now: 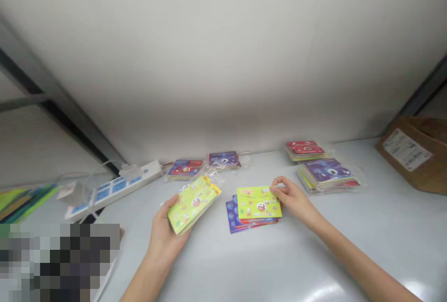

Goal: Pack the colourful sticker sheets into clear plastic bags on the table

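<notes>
In my left hand (165, 234), a stack of printed cards (193, 204) is held tilted, a yellow-green one on top; shiny clear plastic shows around it. My right hand (291, 199) pinches the upper right corner of a single yellow-green card (259, 206) between thumb and fingers. That card lies over a loose pile of blue and red cards (233, 218) on the table, their edges fanned out to the left and below. The pile is just right of the stack, and the two are apart.
Bagged card stacks lie along the wall: a red-blue one (185, 168), a purple one (224, 159), a red one (305, 149) and another purple one (328, 172). A white power strip (115, 190) with plugs is at left. A cardboard box (415, 153) stands at right.
</notes>
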Tool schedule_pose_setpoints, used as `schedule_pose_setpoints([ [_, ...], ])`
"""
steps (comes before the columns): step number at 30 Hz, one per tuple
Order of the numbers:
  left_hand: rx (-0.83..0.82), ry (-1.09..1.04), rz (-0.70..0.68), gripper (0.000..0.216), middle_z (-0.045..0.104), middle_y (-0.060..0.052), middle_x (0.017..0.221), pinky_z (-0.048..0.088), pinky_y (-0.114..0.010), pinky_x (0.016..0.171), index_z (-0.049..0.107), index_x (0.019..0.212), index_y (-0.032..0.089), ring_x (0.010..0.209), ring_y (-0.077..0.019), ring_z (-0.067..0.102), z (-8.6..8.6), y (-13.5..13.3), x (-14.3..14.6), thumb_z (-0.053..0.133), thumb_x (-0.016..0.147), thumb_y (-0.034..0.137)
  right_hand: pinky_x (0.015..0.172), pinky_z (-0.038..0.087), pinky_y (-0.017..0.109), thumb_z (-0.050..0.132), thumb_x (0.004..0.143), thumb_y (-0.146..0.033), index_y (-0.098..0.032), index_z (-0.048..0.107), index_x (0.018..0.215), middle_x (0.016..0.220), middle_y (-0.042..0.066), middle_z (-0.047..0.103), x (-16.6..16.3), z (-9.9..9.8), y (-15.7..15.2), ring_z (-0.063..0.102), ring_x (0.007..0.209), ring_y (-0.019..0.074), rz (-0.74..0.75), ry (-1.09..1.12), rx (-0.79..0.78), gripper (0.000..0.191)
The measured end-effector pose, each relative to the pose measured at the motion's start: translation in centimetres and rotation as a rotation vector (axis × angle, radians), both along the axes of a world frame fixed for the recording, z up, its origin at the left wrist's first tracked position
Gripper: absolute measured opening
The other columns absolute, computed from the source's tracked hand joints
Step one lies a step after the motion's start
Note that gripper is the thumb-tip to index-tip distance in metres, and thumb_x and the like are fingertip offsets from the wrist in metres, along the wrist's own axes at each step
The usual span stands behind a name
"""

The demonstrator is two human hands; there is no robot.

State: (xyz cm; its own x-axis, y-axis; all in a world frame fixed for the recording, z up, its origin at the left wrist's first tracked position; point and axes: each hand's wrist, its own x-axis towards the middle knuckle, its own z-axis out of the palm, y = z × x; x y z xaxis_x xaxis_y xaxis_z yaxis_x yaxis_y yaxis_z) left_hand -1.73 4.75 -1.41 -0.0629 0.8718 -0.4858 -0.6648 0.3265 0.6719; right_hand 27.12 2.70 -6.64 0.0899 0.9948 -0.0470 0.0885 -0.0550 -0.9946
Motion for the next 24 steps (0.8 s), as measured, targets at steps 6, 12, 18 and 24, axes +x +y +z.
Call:
schedule_pose_setpoints([
  [6,-0.020,-0.014,-0.026,0.037,0.066,-0.016,0.103,0.055,-0.040,0.077,0.047,0.121,0.008,0.084,-0.0269,0.068,-0.2,-0.1,0.3,0.046,0.084,0.014,0.052,0.042,0.026,0.065,0.064,-0.046,-0.022,0.052,0.069,0.071,0.001,0.057,0.1,0.7,0.1,0.052,0.062,0.0148,-0.097,-0.059,0.143,0.028],
  [12,-0.041,-0.012,-0.064,0.041,0.066,-0.015,0.106,0.054,-0.042,0.080,0.045,0.124,0.011,0.088,-0.0278,0.066,-0.5,-0.1,0.3,0.045,0.083,0.013,0.039,0.031,0.021,0.063,0.068,-0.048,-0.023,0.045,0.072,0.058,-0.005,0.044,-0.1,2.2,-0.6,0.040,0.045,0.0092,-0.238,0.261,0.150,0.031],
  [18,-0.040,0.000,-0.130,0.041,0.067,-0.015,0.102,0.052,-0.043,0.083,0.044,0.125,0.007,0.086,-0.0276,0.067,-0.6,-0.3,0.5,0.045,0.084,0.014,0.038,0.032,0.020,0.061,0.072,-0.044,-0.025,0.043,0.079,0.062,-0.005,0.045,-0.2,2.7,-0.9,0.043,0.047,0.0103,-0.317,0.342,0.253,0.027],
  [24,-0.006,0.002,-0.212,0.043,0.070,-0.016,0.093,0.054,-0.040,0.077,0.045,0.124,0.005,0.079,-0.0276,0.069,-0.8,-0.5,0.5,0.049,0.082,0.013,0.038,0.035,0.022,0.061,0.072,-0.046,-0.024,0.043,0.078,0.061,-0.005,0.045,-0.8,2.8,-1.0,0.042,0.045,0.0094,-0.287,0.232,0.256,0.028],
])
